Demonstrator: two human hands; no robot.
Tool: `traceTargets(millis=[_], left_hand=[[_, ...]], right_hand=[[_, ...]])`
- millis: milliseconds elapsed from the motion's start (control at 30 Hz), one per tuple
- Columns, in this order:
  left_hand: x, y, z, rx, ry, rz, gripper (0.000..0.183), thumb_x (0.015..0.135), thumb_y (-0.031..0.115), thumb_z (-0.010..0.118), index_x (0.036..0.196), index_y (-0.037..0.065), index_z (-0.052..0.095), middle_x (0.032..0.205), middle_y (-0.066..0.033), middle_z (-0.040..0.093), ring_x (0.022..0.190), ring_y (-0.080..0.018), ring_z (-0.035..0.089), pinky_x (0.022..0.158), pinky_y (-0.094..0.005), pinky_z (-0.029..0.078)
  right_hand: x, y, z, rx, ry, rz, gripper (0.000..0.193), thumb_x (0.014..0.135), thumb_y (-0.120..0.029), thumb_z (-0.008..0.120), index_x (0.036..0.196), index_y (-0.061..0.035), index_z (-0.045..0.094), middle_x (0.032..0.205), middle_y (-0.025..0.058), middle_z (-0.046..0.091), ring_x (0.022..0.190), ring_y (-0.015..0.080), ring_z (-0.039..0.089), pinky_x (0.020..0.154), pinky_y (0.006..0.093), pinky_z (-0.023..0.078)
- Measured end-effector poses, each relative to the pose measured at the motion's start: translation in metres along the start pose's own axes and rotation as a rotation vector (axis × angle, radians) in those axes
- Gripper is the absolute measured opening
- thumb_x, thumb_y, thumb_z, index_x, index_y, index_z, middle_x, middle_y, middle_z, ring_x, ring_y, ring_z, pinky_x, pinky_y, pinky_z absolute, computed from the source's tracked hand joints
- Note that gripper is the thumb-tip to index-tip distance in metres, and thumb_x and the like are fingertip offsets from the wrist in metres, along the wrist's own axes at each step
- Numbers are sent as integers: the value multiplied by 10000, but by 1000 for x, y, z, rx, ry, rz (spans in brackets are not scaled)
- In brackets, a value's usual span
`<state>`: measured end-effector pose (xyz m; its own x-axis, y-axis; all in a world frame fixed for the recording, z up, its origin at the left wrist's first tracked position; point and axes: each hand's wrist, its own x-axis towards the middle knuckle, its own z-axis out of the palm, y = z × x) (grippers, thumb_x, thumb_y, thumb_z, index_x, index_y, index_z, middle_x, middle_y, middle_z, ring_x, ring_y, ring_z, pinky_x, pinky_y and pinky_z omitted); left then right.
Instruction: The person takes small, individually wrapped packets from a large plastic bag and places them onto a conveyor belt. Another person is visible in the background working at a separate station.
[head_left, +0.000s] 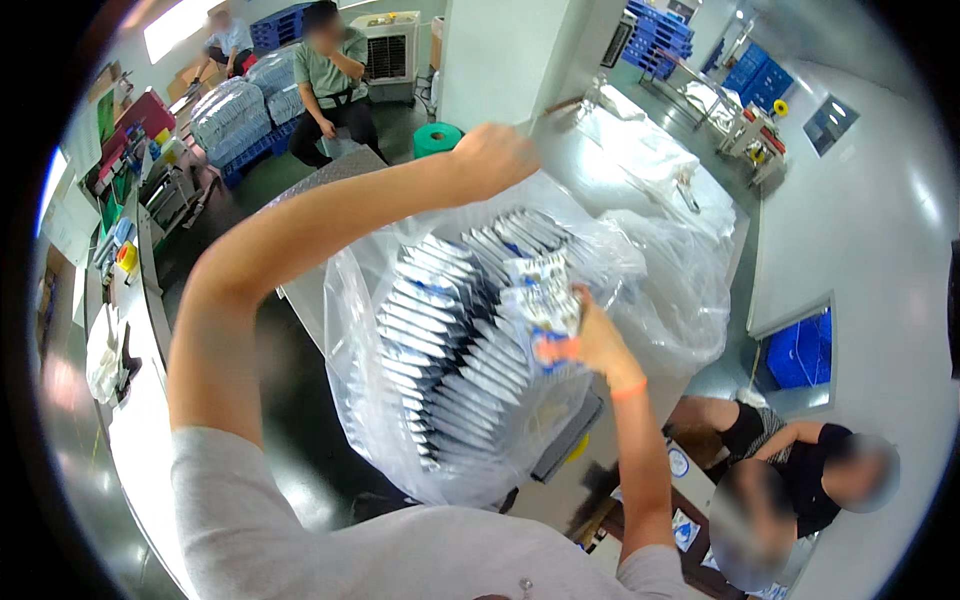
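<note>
A large clear plastic bag [348, 400] lies open in front of me. Inside it, flat silvery-white packets [412, 330] stand on edge in several packed rows. My right hand [600, 342], with an orange band at the wrist, is closed on a few white and blue printed packets [540, 290] above the right side of the rows. Across the far side of the bag reaches my left arm. There my left hand [497, 162] is curled into a fist, slightly blurred; whatever lies within its fingers is hidden.
More clear plastic sheeting [675, 290] spreads over the table at right. A green roll [437, 140] stands beyond the bag. One person [335, 80] sits at the back; another [820, 475] is at lower right beside a brown box [690, 510]. A long counter [150, 440] runs along the left.
</note>
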<state>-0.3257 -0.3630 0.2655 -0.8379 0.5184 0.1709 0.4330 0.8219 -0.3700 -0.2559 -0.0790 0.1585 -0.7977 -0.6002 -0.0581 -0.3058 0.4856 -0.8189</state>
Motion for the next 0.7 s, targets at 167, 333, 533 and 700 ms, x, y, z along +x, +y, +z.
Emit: traceTargets(millis=[167, 333, 533, 700], left_hand=[[29, -21, 6, -346, 223, -315, 105, 825, 105, 598, 852, 46, 681, 828, -178, 694, 793, -377, 690, 701, -461, 563], [39, -36, 9, -416, 148, -325, 150, 833, 131, 589, 904, 67, 705, 907, -194, 696, 862, -374, 682, 769, -466, 555], [17, -50, -21, -554, 161, -169, 226, 865, 256, 656, 956, 51, 687, 892, -133, 701, 853, -311, 683, 774, -431, 540], [-71, -79, -15, -926, 431, -146, 357, 945, 264, 651, 1200, 15, 621, 1018, -77, 654, 962, -146, 620, 843, -305, 509]], right_hand=[[158, -15, 4, -958, 74, 240, 950, 571, -642, 820, 1205, 0, 524, 1103, 157, 677, 1076, 320, 649, 871, 449, 492], [213, 29, 110, -1119, -3, 92, 927, 820, -807, 426, 1251, 10, 508, 1225, 173, 621, 1119, 332, 610, 950, 491, 434], [185, 17, 71, -941, -31, 62, 842, 905, -716, 386, 1344, -1, 466, 1251, 210, 592, 1111, 376, 601, 942, 523, 431], [54, 28, 18, -475, 487, -280, 359, 903, -276, 598, 1158, -23, 606, 1155, 180, 633, 1099, 347, 602, 936, 434, 460]])
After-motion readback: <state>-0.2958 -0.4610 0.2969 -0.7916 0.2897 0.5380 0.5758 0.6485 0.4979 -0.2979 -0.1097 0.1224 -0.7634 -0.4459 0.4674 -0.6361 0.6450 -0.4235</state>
